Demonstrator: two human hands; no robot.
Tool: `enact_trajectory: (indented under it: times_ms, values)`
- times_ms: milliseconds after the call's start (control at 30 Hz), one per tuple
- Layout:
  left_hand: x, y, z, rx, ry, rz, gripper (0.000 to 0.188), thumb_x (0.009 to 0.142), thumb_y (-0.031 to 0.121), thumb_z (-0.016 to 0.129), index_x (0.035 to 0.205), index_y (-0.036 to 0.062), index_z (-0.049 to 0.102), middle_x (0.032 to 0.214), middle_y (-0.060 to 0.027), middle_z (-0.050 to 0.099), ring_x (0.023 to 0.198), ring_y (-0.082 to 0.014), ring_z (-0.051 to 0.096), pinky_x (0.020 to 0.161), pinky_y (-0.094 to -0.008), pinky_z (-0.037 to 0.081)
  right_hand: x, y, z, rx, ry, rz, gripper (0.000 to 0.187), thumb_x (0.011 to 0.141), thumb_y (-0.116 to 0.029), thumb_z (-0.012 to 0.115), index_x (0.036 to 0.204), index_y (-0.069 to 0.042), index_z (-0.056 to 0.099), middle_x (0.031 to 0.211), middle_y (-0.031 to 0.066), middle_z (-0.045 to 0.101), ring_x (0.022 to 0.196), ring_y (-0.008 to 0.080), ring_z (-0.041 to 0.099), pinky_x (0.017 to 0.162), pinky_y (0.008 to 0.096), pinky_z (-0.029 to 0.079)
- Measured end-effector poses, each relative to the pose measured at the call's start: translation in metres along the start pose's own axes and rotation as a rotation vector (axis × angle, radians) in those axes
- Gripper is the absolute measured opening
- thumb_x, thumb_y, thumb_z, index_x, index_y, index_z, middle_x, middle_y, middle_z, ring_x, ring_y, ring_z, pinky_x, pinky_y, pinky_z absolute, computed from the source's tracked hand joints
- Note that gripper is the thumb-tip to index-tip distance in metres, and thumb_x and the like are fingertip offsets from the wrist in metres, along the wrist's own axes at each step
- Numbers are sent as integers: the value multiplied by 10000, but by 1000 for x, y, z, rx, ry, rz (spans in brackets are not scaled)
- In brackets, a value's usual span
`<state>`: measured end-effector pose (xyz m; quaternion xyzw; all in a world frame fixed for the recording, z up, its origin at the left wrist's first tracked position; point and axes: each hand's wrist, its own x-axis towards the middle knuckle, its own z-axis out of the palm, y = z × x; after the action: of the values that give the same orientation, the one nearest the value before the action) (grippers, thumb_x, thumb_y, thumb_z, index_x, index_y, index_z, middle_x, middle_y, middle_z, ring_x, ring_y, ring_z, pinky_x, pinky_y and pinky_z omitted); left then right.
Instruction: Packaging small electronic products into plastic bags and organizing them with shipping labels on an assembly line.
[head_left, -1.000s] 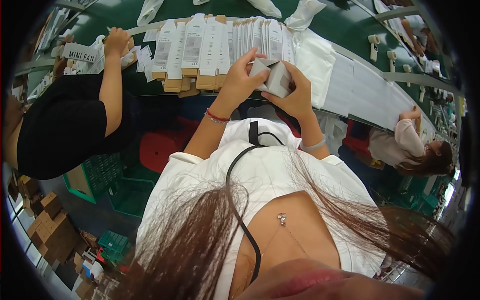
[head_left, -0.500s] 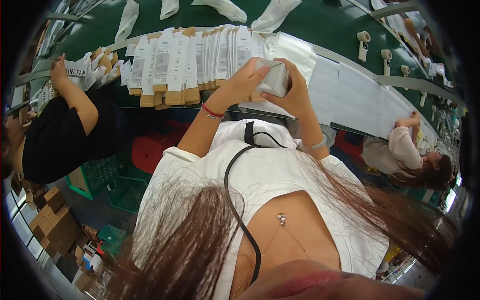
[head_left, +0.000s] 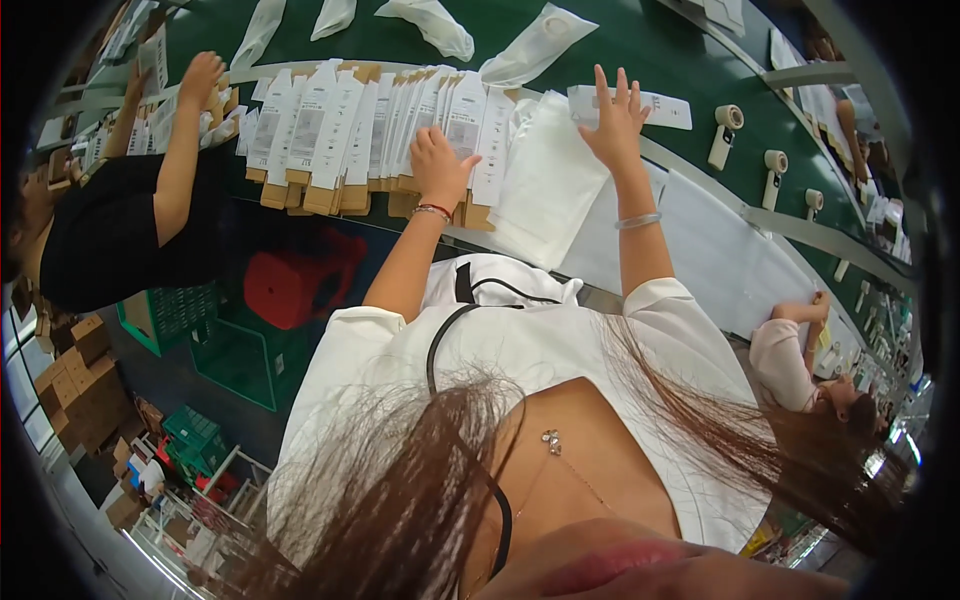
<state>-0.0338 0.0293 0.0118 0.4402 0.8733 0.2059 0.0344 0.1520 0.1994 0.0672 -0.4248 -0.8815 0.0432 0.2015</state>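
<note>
Flattened cartons (head_left: 331,128) run beneath and either side of the left hand (head_left: 438,166), its grip unclear. White plastic (head_left: 555,190) lies between the hands, which are apart. A white box (head_left: 667,111) lies by the splayed right hand (head_left: 614,128), contact unclear. Pinching one carton's edge should spare its neighbours.

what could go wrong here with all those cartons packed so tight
Two possible risks:
1. The left hand is at the row of flat cartons, which overlap closely, so lifting one might drag its neighbours out of line.
2. The right hand, fingers spread, overlaps the white carton on the green surface in this view. Contact can't be judged, but a sideways sweep might knock the carton askew.
</note>
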Motion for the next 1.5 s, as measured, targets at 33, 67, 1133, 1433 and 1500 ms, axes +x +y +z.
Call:
enact_trajectory:
  times_ms: [33,67,1133,1433,1500]
  values:
    - [1,-4,0,3,-49,-35,521,769,276,743,1142,14,490,1157,-171,507,957,-304,537,889,-337,447,1,2,12,41,-50,42,767,653,-110,790,1351,-156,475,1398,123,427,1285,330,382,1096,425,257]
    - [3,-9,1,5,-99,-68,496,742,244,767,1101,14,513,1148,-173,508,937,-311,535,883,-339,446,1,4,25,82,-101,85,761,668,-119,781,1360,-157,468,1420,133,403,1295,334,372,1099,429,257]
    - [-8,-13,-162,-1465,-465,-153,397,948,392,531,1075,21,597,1107,-125,611,904,-191,641,715,-261,518,-48,-161,-63,838,-167,-215,1008,451,-214,884,1356,-236,441,1465,134,268,1314,399,249,1099,489,248]
    - [-4,-25,-199,-1419,-457,-56,303,965,284,536,1067,11,616,923,-104,670,775,-132,635,675,-213,502,-48,-184,-67,612,-53,-294,1009,383,-132,864,1310,-280,493,1438,133,292,1308,392,234,1104,492,231]
    - [-2,-32,-199,-1580,-568,-132,312,963,281,538,1080,2,613,922,-108,669,779,-136,637,675,-214,503,-48,-187,-70,603,-33,-301,1011,395,-132,860,1321,-272,480,1436,132,298,1309,389,234,1101,491,234]
